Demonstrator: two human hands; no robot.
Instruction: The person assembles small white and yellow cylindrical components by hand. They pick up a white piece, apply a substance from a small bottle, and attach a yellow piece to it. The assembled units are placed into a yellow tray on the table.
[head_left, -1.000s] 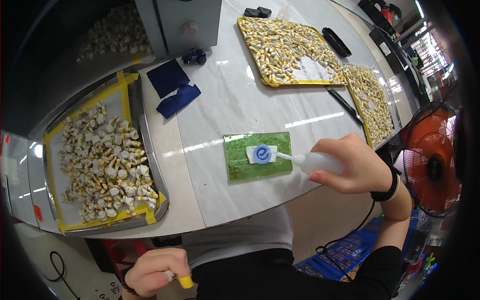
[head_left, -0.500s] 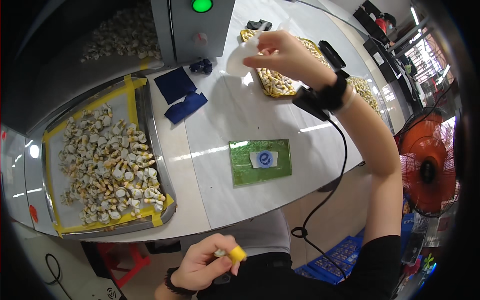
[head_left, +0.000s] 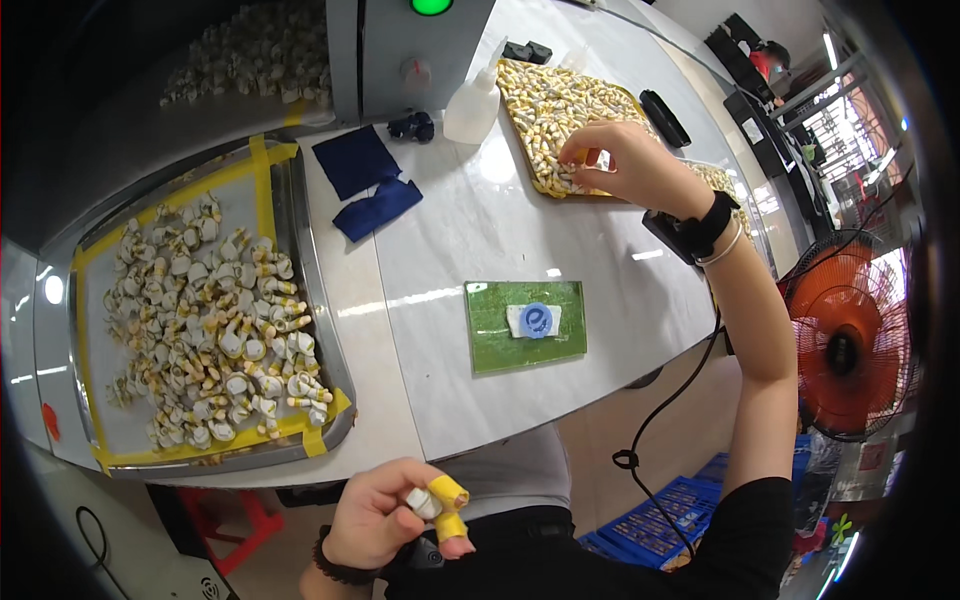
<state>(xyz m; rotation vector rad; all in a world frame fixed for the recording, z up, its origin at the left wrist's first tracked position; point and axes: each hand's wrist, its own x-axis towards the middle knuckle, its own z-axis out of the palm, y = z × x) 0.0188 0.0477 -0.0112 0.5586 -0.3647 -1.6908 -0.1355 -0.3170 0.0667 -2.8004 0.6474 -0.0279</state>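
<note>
Low in front of me, my left hand (head_left: 385, 515) pinches a small white figurine piece (head_left: 424, 503). Yellow tape wraps two of its fingertips. My right hand (head_left: 635, 168) is over the near edge of a yellow-rimmed tray (head_left: 548, 192) heaped with small white-and-yellow parts (head_left: 545, 115). Its thumb and fingers are apart, fingertips down at the parts; nothing shows held. A translucent white squeeze bottle (head_left: 470, 112) with a thin nozzle stands upright left of that tray. Nearer me lies a green glass-like plate (head_left: 490, 350) bearing a white patch and a round blue piece (head_left: 538, 320).
At left, a metal tray (head_left: 312, 300) edged with yellow tape holds many white figurine pieces (head_left: 215, 340). Dark blue cloths (head_left: 360, 165) lie beside a grey machine (head_left: 410, 60) with a green light. A black cable (head_left: 655, 420) hangs from my right wrist; an orange fan (head_left: 845, 335) stands right.
My right hand has set down the squeeze bottle, let go, and moved right and down to the parts tray. My left hand has turned, so the white piece shows more.
</note>
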